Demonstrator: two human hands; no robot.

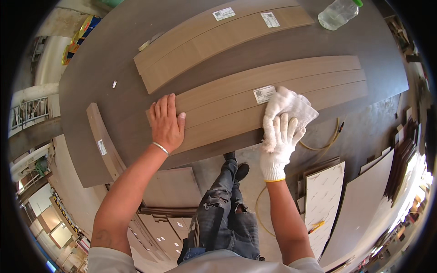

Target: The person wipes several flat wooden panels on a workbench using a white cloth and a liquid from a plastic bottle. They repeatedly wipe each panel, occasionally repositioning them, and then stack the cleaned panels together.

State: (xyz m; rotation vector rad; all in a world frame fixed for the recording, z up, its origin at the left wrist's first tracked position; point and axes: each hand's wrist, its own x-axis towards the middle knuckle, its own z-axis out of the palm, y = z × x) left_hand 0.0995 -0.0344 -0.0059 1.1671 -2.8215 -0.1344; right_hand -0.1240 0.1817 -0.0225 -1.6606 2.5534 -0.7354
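Note:
My bare left hand [166,123] lies flat on the left end of a set of long brown wood-grain boards [223,111] placed side by side, its fingers stretched out and thumb apart. A white knitted glove covers my right hand [278,148], which presses a fluffy white cloth [291,102] onto the near part of the boards. Right beside the cloth, a white printed label [264,94] is stuck on the boards, partly covered by it. The glove's fingers point away from me over the cloth; the palm side is hidden.
More labelled brown boards [200,43] lie farther back on the dark table [118,132]. A narrow board [104,143] sits at the left edge. At the back right is a clear bottle with a green cap [337,14]. Panels [324,195] and a yellow hose [318,148] are below at right.

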